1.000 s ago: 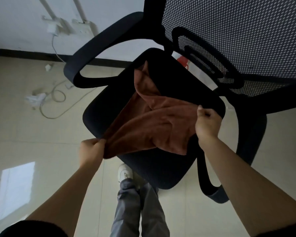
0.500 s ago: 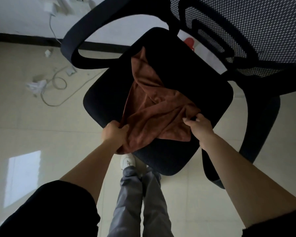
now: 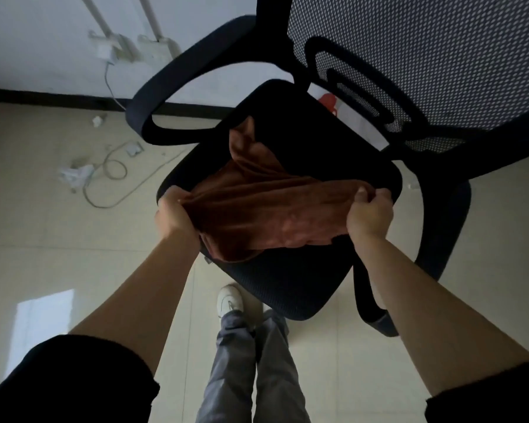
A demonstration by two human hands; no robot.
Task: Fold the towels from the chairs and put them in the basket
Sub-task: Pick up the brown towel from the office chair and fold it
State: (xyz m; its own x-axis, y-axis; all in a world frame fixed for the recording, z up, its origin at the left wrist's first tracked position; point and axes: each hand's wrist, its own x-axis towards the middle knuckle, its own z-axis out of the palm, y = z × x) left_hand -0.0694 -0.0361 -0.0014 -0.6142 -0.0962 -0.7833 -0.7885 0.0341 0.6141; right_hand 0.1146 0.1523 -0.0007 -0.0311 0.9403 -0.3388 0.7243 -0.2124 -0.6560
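A rust-brown towel (image 3: 266, 212) is stretched over the seat of a black office chair (image 3: 287, 288). My left hand (image 3: 174, 215) grips the towel's left end at the seat's left edge. My right hand (image 3: 368, 215) grips its right end near the seat's right side. The cloth hangs taut between the two hands, its lower edge drooping toward me. One tail runs back over the seat toward the mesh backrest (image 3: 409, 56). No basket is in view.
The chair's left armrest (image 3: 177, 96) arcs over the floor, the right armrest (image 3: 440, 239) is beside my right forearm. A cable and a power strip (image 3: 83, 175) lie on the tiled floor at the left. My legs and a white shoe (image 3: 229, 300) stand below the seat.
Half a second ago both hands were close together with the towel bunched. They have moved apart, and the towel is now pulled taut and wide across the seat.
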